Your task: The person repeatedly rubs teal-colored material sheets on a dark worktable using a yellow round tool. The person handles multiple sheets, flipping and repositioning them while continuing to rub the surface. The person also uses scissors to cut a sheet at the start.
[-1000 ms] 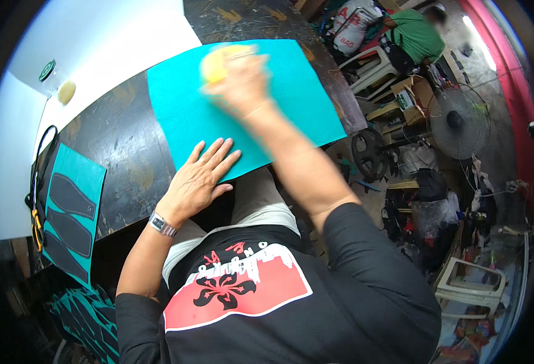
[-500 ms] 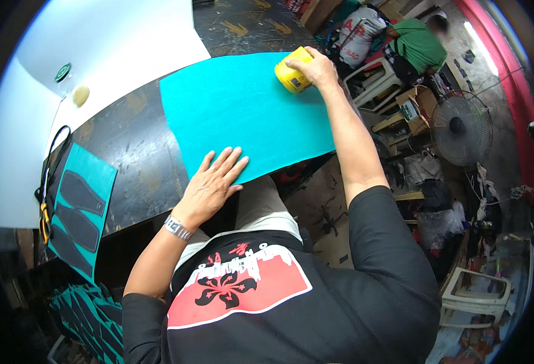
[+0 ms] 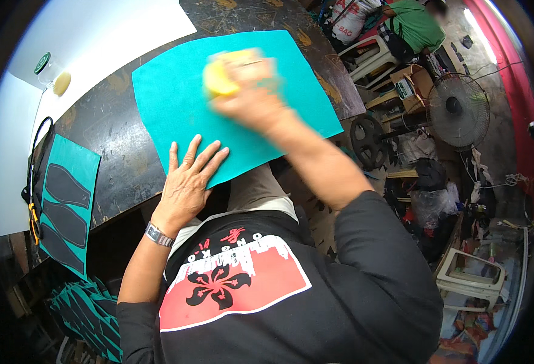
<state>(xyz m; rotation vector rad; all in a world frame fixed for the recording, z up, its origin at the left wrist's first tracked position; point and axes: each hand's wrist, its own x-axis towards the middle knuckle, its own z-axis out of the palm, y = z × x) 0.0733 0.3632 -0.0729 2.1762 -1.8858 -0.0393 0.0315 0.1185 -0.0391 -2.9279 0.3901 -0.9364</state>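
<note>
I see right grip (image 3: 249,91) clenched on yellow sponge (image 3: 220,77), blurred, mid teal sheet (image 3: 176,103) | left grip (image 3: 188,182) released, flat on sheet's near edge | sheet on dark table (image 3: 109,139)

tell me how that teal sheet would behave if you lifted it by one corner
The teal sheet would probably flop: it lies thin and flat, and its near edge overhangs the table. It likely slides easily, since the left hand presses it down while the right hand rubs a yellow sponge on it.
</note>
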